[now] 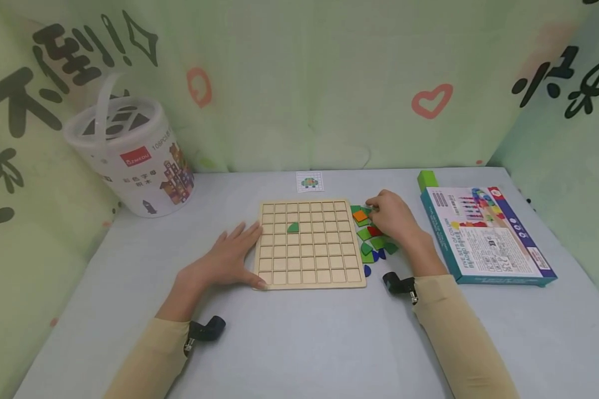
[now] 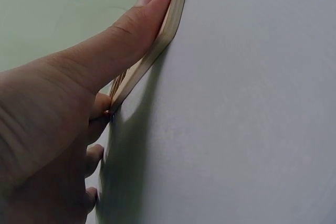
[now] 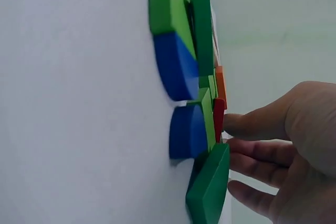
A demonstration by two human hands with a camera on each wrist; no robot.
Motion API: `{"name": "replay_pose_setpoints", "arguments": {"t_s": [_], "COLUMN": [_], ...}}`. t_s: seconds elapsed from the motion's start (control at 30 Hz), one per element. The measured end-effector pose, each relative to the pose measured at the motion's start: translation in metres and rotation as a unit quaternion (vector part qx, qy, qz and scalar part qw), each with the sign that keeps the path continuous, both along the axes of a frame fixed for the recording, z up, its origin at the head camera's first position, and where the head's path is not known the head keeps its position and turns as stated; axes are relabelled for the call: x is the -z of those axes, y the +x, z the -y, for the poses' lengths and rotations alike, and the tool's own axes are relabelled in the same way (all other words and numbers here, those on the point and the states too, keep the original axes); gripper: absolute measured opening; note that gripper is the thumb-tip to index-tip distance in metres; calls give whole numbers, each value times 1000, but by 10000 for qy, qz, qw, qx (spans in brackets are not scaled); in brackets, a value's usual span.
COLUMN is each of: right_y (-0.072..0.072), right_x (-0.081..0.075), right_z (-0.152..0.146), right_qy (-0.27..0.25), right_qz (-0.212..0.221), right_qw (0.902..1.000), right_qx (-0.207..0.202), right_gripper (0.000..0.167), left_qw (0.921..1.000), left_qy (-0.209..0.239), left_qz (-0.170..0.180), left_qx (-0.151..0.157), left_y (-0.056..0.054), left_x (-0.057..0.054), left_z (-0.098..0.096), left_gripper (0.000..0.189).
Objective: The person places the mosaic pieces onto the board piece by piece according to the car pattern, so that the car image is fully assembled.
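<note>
A square wooden grid board point(image 1: 309, 271) lies on the table, with one green quarter-round piece point(image 1: 293, 228) in a cell at its upper left. My left hand point(image 1: 232, 257) rests spread along the board's left edge; in the left wrist view its thumb point(image 2: 123, 38) lies on the board's rim. Over the upper part of a loose pile right of the board is my right hand point(image 1: 391, 216), fingers bent downward. The pile has green pieces point(image 1: 377, 243), an orange square point(image 1: 360, 216), a red piece point(image 1: 375, 230) and blue pieces point(image 3: 186, 132). Pieces hide the right fingertips' contact.
A small pattern card point(image 1: 309, 182) lies behind the board. To the right is a flat teal-edged box point(image 1: 494, 235), with a light green block point(image 1: 427, 180) behind it. A white lidded bucket point(image 1: 135, 160) stands at the back left, near the green curtain point(image 1: 309, 83).
</note>
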State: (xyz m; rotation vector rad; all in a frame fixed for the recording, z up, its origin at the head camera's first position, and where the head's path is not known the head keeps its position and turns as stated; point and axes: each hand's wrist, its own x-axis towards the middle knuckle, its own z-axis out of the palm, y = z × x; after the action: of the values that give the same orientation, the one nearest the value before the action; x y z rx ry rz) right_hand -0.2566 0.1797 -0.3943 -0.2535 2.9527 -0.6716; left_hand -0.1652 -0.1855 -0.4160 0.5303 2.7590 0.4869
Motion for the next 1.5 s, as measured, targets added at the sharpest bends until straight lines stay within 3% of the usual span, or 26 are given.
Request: {"name": "replay_pose_setpoints", "arguments": {"t_s": [0.3,0.53,0.93,1.27,1.5], "right_y": [5,11,17,14,12], "right_x": [-4,-9,-6,-2,-5], "right_z": [-1,6,24,21,9], "right_qy": [-166,-267,38,165,-299], "right_qz": [200,751,3,367,512], "right_qw": [9994,9963,9974,9961,9959], "right_qx": [245,318,720,780,687], "right_gripper": [21,31,20,20,11], "left_qw": [10000,10000,10000,10000,10000], "left_qy": [3,15,33,36,56], "left_qz": [5,35,-43,-13,-26], "left_qx": [-1,-11,-30,-66,-14], "left_y": [1,1,0,0,1], "left_x": [-6,-4,-1,2,2], "left_z": [0,0,2,2,1], "left_gripper": [132,132,133,134,133]}}
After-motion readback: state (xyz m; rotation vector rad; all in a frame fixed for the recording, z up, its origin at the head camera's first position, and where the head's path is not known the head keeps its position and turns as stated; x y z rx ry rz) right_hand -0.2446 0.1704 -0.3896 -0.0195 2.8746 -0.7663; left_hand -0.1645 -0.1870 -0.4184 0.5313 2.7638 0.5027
